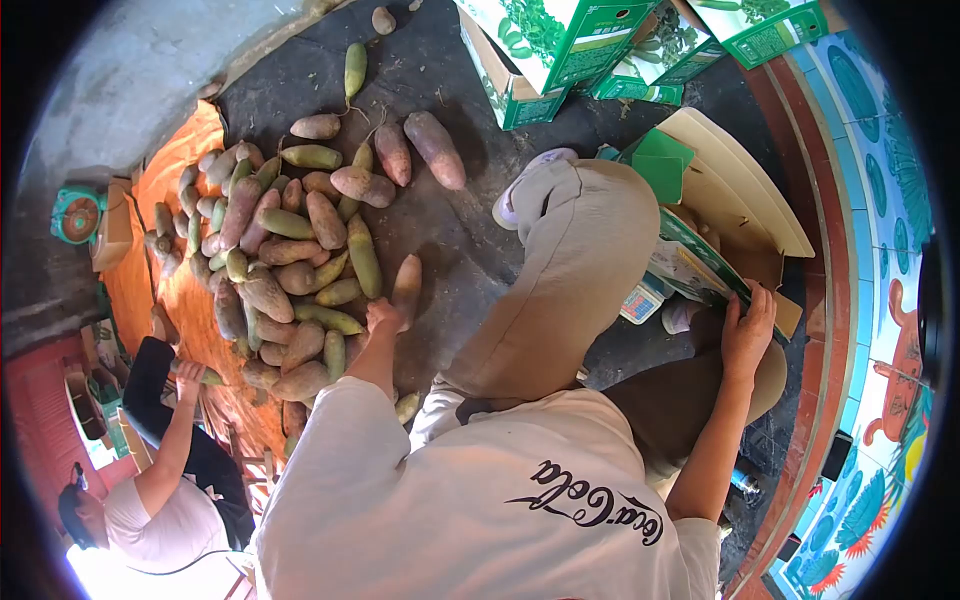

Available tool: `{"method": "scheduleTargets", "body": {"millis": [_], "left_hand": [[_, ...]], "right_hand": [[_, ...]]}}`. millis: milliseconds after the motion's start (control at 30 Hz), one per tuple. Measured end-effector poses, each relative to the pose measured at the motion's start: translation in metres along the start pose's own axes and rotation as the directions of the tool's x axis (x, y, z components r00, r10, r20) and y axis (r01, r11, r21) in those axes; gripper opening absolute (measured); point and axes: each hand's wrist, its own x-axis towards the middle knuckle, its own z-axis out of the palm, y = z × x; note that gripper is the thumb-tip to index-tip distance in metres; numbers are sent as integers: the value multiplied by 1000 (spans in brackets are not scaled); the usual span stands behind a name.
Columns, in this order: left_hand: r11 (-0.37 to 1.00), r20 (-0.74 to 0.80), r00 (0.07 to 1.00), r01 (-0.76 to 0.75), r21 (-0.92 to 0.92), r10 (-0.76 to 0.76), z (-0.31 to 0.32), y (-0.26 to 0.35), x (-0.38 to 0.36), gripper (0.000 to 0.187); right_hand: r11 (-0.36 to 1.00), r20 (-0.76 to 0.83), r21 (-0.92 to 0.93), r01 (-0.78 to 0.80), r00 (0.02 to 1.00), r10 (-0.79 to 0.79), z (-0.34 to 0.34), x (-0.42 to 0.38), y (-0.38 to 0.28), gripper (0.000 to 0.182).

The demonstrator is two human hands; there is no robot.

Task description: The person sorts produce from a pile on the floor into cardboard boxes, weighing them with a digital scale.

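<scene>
A reddish-brown radish (407, 284) stands tilted up from my left hand (381, 316), whose fingers are closed around its lower end. That hand is at the right side of a heap of red and green radishes (288, 224). On my other side, my right hand (750, 330) has its fingers bent over the edge of an opened cardboard box (752, 185) with green printed sides. The box stands beside my knee, its flaps spread. Several rounded items show dimly inside it, partly hidden by the near side.
An orange sheet (150, 295) lies under part of the heap on a dark floor covering (455, 265). Green-and-white boxes (545, 60) stand at the back. At far left, another person (160, 510) holds a green radish (208, 376). A tiled wall (865, 200) borders the right.
</scene>
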Motion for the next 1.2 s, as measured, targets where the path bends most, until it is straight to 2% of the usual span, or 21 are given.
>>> {"method": "scheduleTargets", "body": {"millis": [33,133,233,433,533,733,800,867,933,1033,1133,1200], "left_hand": [[999,14,1000,-12,37,12,1,4,-3,81],[998,-23,999,-29,-49,28,14,14,-18,84],[993,126,990,-42,-109,56,23,23,-12,85],[995,198,978,-82,60,69,61,40,-12,92],[1000,188,982,26,-2,-25,69,46,-15,96],[997,146,987,-60,-47,66,45,44,-17,91],[950,311,950,63,-307,38,36,43,-16,80],[844,439,896,180,-505,71,34,38,-10,68],[704,515,845,278,-654,145,24,36,-7,54],[502,539,802,366,-784,258,-6,43,-14,38],[460,364,866,182,-869,344,-51,56,-42,34],[391,253,858,67,-918,446,-92,72,-72,32]], "right_hand": [[1000,-5,-2,6,1000,-6,1,0,-1,26],[1000,-6,-16,0,1000,0,0,0,0,26],[1000,14,-17,-22,1000,22,-2,0,-1,27],[1000,20,-6,-26,999,26,-5,1,-4,27],[999,17,27,-29,999,28,-6,1,-5,27],[998,15,31,-60,998,60,-7,4,-8,29],[996,11,32,-80,997,80,-8,3,-8,30],[994,6,36,-99,995,99,-8,0,-7,31],[990,3,68,-120,993,120,-11,-1,-12,29],[989,-9,76,-123,992,124,-9,-5,-8,30],[987,-39,107,-120,991,125,-7,-9,-7,29],[987,-62,113,-110,991,117,-8,-10,-7,27]]}}
